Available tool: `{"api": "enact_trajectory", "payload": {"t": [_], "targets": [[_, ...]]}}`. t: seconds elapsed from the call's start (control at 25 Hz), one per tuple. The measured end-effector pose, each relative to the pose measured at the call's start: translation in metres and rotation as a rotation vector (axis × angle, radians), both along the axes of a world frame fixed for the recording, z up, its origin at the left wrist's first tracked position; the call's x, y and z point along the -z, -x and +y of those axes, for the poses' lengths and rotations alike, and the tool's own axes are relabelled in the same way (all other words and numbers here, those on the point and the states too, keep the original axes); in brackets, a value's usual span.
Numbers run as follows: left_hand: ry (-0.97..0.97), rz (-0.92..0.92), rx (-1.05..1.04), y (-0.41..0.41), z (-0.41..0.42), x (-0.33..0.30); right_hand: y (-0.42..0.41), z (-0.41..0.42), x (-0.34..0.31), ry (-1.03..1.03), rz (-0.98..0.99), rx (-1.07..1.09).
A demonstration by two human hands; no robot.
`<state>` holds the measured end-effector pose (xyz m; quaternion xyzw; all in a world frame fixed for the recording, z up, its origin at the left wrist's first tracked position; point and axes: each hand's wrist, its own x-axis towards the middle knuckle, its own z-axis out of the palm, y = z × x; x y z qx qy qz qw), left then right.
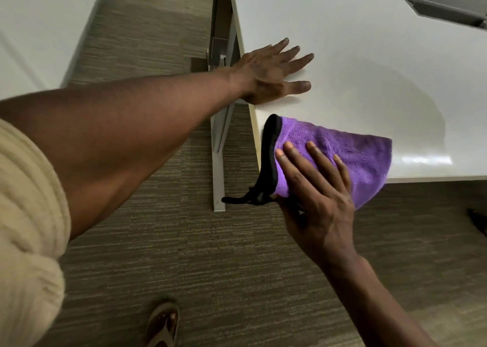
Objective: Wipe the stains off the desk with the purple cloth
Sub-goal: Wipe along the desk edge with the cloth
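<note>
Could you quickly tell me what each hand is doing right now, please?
Left hand: open, flat on the desk, holding nothing.
Right hand: pressing the purple cloth at the desk's corner, fingers spread over it.

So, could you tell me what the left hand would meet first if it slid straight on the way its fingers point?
Nothing nearby: the left hand lies flat on the desk, and only bare desktop lies ahead. The grey box sits farther off, probably beside that line.

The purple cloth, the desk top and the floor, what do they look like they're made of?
Purple cloth: plush microfibre by its fuzzy nap, with a black stitched edging. Desk top: smooth white laminate or a similar coated board, semi-gloss, since it reflects light near the front edge. Floor: low-pile carpet, judging by its streaky woven brown-grey texture.
</note>
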<state>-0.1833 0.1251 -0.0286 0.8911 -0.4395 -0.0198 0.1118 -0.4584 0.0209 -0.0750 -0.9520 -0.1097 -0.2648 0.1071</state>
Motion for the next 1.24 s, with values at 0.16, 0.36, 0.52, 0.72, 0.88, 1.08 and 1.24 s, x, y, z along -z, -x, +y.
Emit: {"api": "enact_trajectory", "payload": {"t": [0.16,0.36,0.52,0.72,0.88,1.08,1.24], "targets": [[-0.008,0.008,0.022,0.002,0.000,0.000,-0.002,-0.042,-0.014,0.050,0.136,-0.089],[0.030,0.024,0.011,0.000,0.003,-0.002,0.005,-0.048,-0.019,0.019,0.157,0.077],[-0.018,0.004,0.011,0.003,-0.001,-0.004,-0.003,0.002,-0.012,0.010,0.149,0.013],[-0.004,0.018,0.009,0.005,0.003,-0.005,-0.009,-0.027,-0.023,0.041,0.243,-0.099],[0.030,0.022,0.015,0.002,0.001,-0.003,-0.002,-0.043,-0.026,0.007,0.265,0.000],[0.010,0.001,0.015,0.003,0.000,-0.003,-0.010,-0.016,-0.029,0.082,0.298,-0.019],[0.001,-0.005,0.004,0.005,-0.001,-0.004,-0.019,-0.015,-0.034,0.118,0.315,-0.160]]}}
